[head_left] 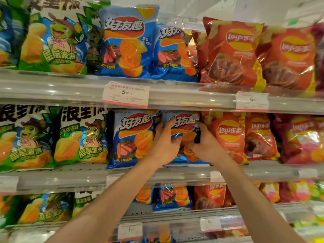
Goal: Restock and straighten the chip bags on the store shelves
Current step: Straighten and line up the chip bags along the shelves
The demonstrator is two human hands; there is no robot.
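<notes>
A blue chip bag with a steak picture stands on the middle shelf. My left hand grips its left side and my right hand grips its right side, squeezing the bag's middle between them. Its lower half is mostly hidden behind my hands. A second blue bag of the same kind stands upright just to its left. Orange-red chip bags crowd its right side.
Green cartoon-turtle bags fill the left of the middle shelf. The top shelf holds green, blue and orange-red bags, with a price tag on its rail. The lower shelf holds similar bags, with pink and yellow ones at far right.
</notes>
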